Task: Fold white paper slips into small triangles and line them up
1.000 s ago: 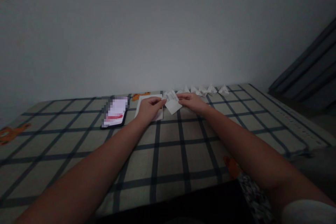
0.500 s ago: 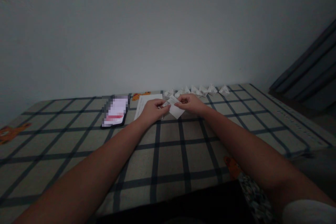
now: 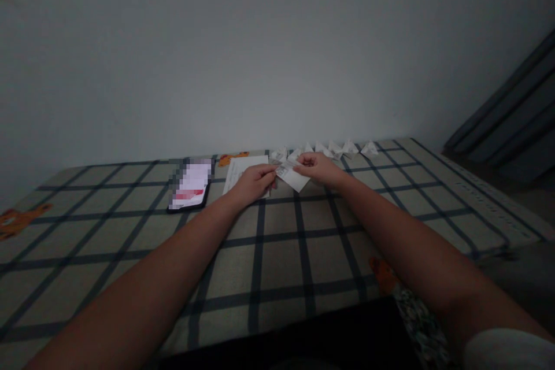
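Note:
Between my hands is a small folded piece of white paper (image 3: 298, 181) with some print on it. My left hand (image 3: 255, 182) pinches its left corner between thumb and fingers. On the other side, my right hand (image 3: 318, 168) is closed on the paper's upper right edge. Just behind the hands, several folded paper shapes (image 3: 350, 148) with pointed tops stand in a row. Flat white sheets (image 3: 237, 169) with print lie to the left, partly covered by my left hand.
A phone (image 3: 189, 184) with a lit, blurred screen lies left of the sheets. The checked cloth (image 3: 277, 266) covers the surface, which meets a plain wall (image 3: 260, 58) at the back. A dark curtain (image 3: 511, 110) hangs at the right.
The folded paper has turned and shifted slightly to the right, showing printed marks near its left corner. My right hand has moved a little right and my left hand has changed its pinch.

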The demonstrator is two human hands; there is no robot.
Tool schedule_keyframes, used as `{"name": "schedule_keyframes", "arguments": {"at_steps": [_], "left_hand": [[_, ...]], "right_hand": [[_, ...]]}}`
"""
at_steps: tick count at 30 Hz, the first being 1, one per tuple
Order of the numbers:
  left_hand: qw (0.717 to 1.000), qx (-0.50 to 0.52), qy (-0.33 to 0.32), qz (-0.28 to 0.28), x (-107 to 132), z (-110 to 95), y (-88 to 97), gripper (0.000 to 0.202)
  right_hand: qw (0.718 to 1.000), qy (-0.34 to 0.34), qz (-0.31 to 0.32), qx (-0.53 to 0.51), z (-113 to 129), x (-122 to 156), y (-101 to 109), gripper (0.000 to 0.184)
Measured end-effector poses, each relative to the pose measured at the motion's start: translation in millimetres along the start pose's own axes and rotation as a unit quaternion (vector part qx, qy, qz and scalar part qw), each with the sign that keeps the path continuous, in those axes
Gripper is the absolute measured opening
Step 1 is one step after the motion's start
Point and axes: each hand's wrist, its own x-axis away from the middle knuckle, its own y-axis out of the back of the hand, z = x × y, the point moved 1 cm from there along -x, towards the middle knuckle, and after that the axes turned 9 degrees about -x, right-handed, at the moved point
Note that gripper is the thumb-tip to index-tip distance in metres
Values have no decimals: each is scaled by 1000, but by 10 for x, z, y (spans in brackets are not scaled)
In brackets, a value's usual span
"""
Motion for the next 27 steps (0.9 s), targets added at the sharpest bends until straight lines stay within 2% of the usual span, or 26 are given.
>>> {"name": "schedule_keyframes", "arguments": {"at_steps": [10,18,23,27], "left_hand": [[999,29,-3,15,-3,-52,12,29],[996,-12,22,-86,8,-9,10,33],[994,-42,10,-100,15,-6,14,33],[992,-38,17,-116,17,-20,20,32]], "right_hand": [[1000,-4,-1,-5,-17,-2,7,24],[1000,10,3,-9,15,4,-12,26],[999,8,29,45,24,15,-45,28],[998,18,16,65,17,11,-26,27]]}}
